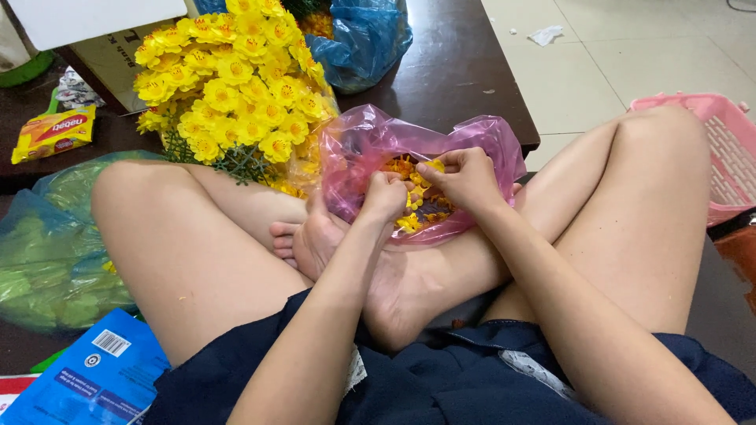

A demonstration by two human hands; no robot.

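Head view, looking down at a seated person with legs crossed: the fingertips of the right hand (466, 178) are pinched together on a small yellow flower head (434, 165) at the far edge of the pile, while the left hand (383, 197) is curled into a loose fist just to the left of it, its fingers folded in over the flowers; whether it grips one cannot be told. Both hands sit inside the mouth of a pink plastic bag (354, 149), which lies open on the person's feet and shins and holds a heap of loose yellow flower heads (411, 206). The two hands are nearly touching, knuckles facing each other. Outward from the bag, to the far left, stands a thick bunch of yellow artificial flowers (228, 79) on green stems, close against the bag's left side. Behind that bunch, farther off, lies a crumpled blue plastic bag (366, 39) on a dark wooden table (457, 71). At the left, beside the person's knee, rests a green plastic bag (47, 260), and nearer still a blue printed packet (87, 378). A yellow snack packet (53, 132) lies at the far left. At the right edge stands a pink plastic basket (728, 149) on the pale tiled floor (630, 71)
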